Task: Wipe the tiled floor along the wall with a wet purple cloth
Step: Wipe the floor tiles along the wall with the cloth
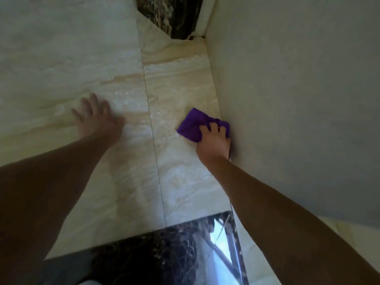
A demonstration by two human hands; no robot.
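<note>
A crumpled purple cloth [195, 124] lies on the cream marble-look floor tiles [176, 177], pressed against the foot of the white wall [287, 99]. My right hand [213, 142] grips the cloth's near end, fingers curled over it, right beside the wall. My left hand [96, 120] rests flat on the tiles to the left, fingers spread, holding nothing. A dark grout line [153, 136] runs between the two hands. The tile around the cloth shines.
A dark brown marble strip [170, 15] crosses the floor at the far corner. Another glossy dark strip [164, 254] lies near me and mirrors a window. A pale skirting [216, 83] runs along the wall's base.
</note>
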